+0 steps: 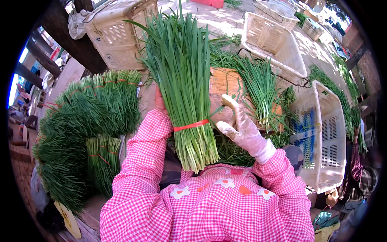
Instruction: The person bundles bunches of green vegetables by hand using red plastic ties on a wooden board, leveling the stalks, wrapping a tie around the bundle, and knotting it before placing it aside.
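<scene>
Pointing its leaf tips away from the person, a thick bunch of garlic chives (177, 76) lies in the middle of the view, its pale cut ends toward the lap. A red band (191, 125) wraps it near those ends. The left hand (160, 101) is against the bunch's left side, mostly covered by the leaves; whether its fingers curl around the stems or lie flat, I cannot tell. To the right of the bunch, the right hand (244, 127), in a pale, stained glove, is apart from it, with the thumb and the visible fingers (229, 101) spread and nothing between them. Beyond this hand, a wooden desk (225, 82) shows beside the bunch, and a smaller heap of chives (260, 86) lies on its right part, white ends toward the person. At the left, many banded bunches (86, 111) are packed in a curved row, with a few shorter-looking ones (102, 155) in front. White plastic crates surround the work: one at the upper left (117, 40), one at the upper right (274, 40) and one tilted at the right (322, 137). A pink checked smock (225, 209) covers the person's torso and arms.
</scene>
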The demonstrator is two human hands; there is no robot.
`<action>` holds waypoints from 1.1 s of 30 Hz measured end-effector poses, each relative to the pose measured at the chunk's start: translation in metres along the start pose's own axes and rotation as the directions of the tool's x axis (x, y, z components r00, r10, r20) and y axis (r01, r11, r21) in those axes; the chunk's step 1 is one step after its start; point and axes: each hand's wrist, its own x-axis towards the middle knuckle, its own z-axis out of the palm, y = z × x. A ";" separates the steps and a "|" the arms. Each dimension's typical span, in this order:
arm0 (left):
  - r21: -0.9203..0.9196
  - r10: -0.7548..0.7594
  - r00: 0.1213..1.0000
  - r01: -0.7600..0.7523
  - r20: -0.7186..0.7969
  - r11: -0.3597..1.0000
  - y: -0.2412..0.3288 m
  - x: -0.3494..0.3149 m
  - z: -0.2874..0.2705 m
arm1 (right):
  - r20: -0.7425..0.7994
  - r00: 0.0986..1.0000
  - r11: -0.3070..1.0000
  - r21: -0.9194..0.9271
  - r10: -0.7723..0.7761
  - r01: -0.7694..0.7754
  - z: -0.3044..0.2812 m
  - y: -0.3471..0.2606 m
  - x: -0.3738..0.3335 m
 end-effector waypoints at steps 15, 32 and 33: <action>0.026 0.116 0.987 -0.113 -0.113 0.993 -0.009 0.007 0.008 | -0.277 0.842 0.455 0.890 0.462 0.043 -0.007 0.025 0.010; 0.184 0.234 0.957 -0.203 -0.171 0.962 -0.005 0.006 0.031 | 0.173 0.941 0.835 0.433 0.292 -0.339 0.017 -0.023 0.002; 0.179 0.241 0.955 -0.211 -0.173 0.961 -0.004 0.005 0.029 | 0.244 0.926 0.772 0.512 0.290 -0.377 0.011 -0.028 -0.001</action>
